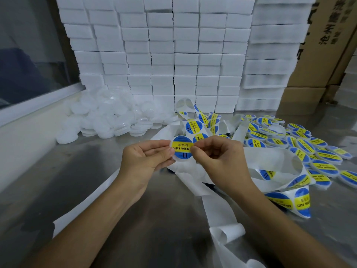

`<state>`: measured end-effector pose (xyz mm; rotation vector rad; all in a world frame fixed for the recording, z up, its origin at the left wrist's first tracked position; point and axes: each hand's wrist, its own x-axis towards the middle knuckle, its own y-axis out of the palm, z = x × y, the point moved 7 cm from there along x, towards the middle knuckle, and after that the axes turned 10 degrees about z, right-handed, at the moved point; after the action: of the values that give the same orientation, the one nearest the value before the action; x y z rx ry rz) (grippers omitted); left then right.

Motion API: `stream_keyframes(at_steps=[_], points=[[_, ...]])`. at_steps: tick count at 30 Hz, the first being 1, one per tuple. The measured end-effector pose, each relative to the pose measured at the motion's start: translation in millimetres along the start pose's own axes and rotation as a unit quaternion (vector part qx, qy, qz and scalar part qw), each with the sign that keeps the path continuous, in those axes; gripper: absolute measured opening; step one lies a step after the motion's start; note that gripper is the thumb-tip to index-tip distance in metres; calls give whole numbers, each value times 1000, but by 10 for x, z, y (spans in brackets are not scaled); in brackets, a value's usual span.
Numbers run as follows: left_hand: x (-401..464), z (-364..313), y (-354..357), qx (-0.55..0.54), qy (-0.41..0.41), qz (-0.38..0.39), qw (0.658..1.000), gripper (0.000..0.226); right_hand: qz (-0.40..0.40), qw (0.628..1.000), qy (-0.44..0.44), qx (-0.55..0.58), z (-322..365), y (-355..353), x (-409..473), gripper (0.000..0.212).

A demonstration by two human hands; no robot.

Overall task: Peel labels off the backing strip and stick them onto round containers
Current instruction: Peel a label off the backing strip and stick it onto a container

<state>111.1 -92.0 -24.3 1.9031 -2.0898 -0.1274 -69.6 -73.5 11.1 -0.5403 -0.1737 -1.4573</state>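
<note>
- Head view, frame centre: left hand [146,161] grips small round white plastic container [178,158]; right hand [216,153] pinches blue-and-yellow round label [182,147] at its edge.
- Risk: off-centre or creased label if pressed unevenly; looks mostly seated.

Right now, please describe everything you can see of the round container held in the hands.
The round container is a flat white plastic disc with a blue round label crossed by a yellow band reading SOLDERING PASTE. It is held above the metal table, face toward the camera. The left hand grips its left edge; the right hand pinches its right edge.
</note>
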Motion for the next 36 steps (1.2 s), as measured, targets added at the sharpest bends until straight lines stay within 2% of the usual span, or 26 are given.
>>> stream_keyframes(at_steps=[16, 22, 25, 36], points=[[-11, -19, -15, 4, 18, -19, 1000, 35, 10, 1000, 11, 3, -47, 21, 4, 20], [-29, -87, -33, 106, 61, -48, 991, 20, 23, 1000, 12, 9, -30, 57, -7, 16], [-38, -147, -29, 150, 95, -57, 982, 23, 33, 999, 16, 23, -30, 92, -12, 11], [-69, -220, 58, 142, 125, -31, 981, 31, 26, 988, 101, 117, -136, 54, 8, 9]])
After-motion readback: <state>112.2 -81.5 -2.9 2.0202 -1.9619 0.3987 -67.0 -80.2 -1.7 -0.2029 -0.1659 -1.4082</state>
